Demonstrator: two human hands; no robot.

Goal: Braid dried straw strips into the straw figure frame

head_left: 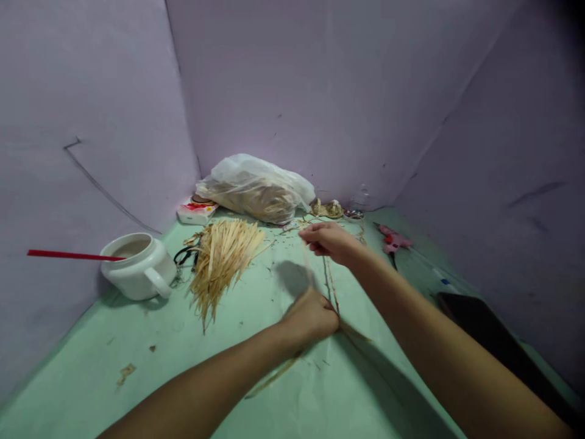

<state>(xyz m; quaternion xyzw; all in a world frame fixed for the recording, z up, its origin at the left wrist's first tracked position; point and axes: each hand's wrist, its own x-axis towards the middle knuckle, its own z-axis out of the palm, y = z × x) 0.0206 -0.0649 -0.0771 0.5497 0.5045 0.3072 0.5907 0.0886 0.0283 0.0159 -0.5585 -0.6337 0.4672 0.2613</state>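
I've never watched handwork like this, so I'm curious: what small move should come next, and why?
Perhaps the right hand should gently draw the pale strip snug: the strip runs from its fingertips down to the left hand, which sits low at the twisted strand and seems able to anchor it.

Plastic bag [256,189]: palest along the top, duller below.
Walls [297,79]: dim, muted purple; darker right of the plastic bag, blackened at the far upper corner.
Tabletop [256,360]: cool green, with soft shadows in front of the plastic bag, broadest toward the near right.
Left hand [313,317], right hand [331,241], pale strip [307,262]: blurred, apparently by motion.
White pot [144,271]: faintly shiny, shaded beneath.
Edges: stretched wide.
Light source: out of view.
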